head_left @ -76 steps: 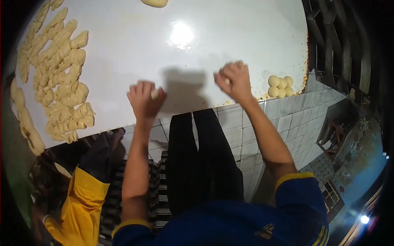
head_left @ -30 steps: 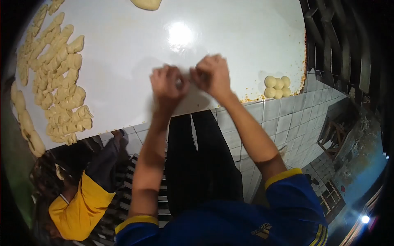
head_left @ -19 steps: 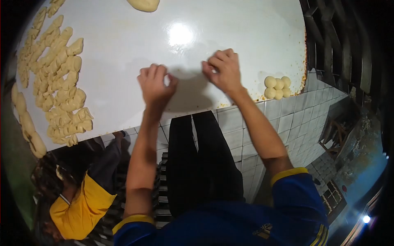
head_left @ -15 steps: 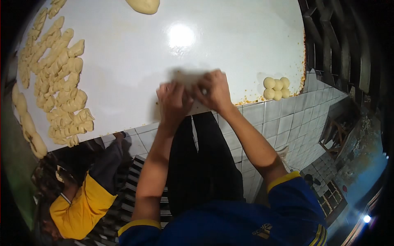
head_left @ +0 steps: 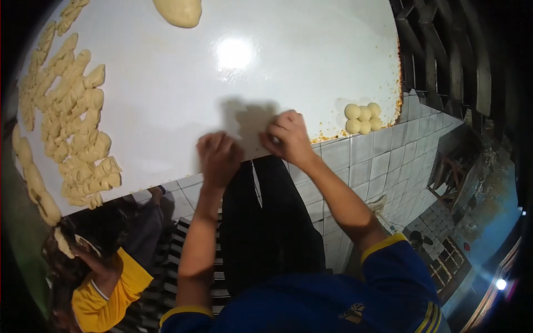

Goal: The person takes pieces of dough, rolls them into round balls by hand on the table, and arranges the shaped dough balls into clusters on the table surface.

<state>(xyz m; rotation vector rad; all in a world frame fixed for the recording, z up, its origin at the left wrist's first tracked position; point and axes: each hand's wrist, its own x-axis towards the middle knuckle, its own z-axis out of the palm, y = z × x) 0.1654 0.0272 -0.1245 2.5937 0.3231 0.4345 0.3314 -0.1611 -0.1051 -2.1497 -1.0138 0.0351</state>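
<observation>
My left hand is at the near edge of the white table, its fingers curled down toward the surface and slightly blurred. To its right, my right hand also rests low over the table with bent fingers and the thumb tucked in. A small pale spot shows between its thumb and fingers, too small to name. Whatever lies under either palm is hidden. Nearest to my right hand is a cluster of several smooth dough balls near the table's right corner.
Many cut dough pieces cover the table's left side. A large dough lump lies at the far edge. Long dough rolls line the left edge. A co-worker in a yellow shirt is at lower left, holding a strip of dough.
My hands have moved apart, the left one shifting left and toward me. The view has shifted slightly. The co-worker's arm has risen near the table corner with a dough strip.
</observation>
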